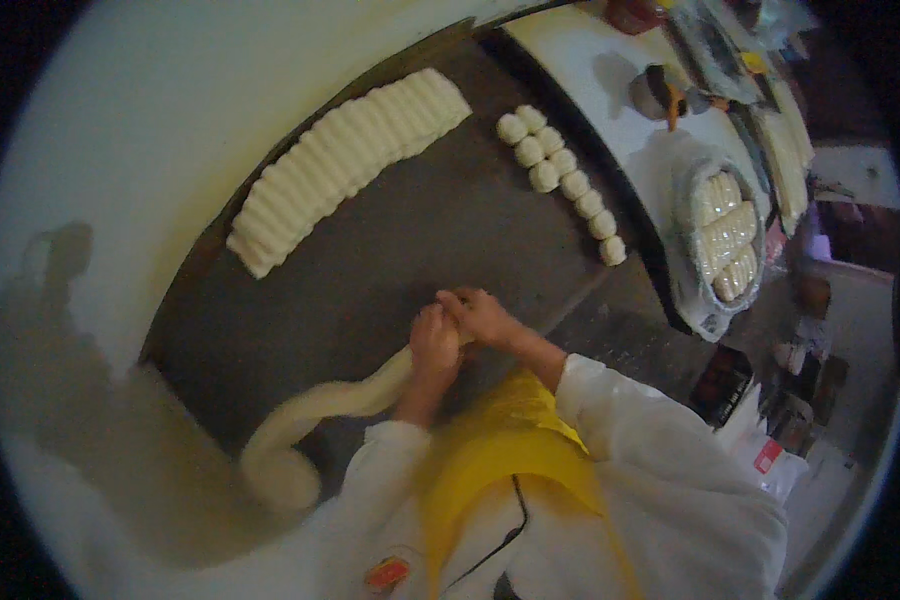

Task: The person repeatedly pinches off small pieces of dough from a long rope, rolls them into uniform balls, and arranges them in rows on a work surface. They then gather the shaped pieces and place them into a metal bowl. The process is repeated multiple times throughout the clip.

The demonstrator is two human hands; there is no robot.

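A long, thick rope of pale dough (355,398) curls along the near left of the dark work surface, its far end rising into my hands. My left hand (435,342) is closed around that end. Against it, my right hand (483,318) is closed too, its fingers curled over the top of the left fist. A bit of pale dough shows between the two hands; the right fingertips are hidden. Farther off lies a row of pale dough strips (350,165), pressed side by side. Several small dough balls (560,172) stand in lines to the right.
The dark work surface (400,235) has a raised black edge (595,130) on its right. Past it, a plastic-wrapped tray (682,235) holds dough pieces, near a dark cup (653,92) with an orange-brown handle. A pale wall (130,190) borders the left.
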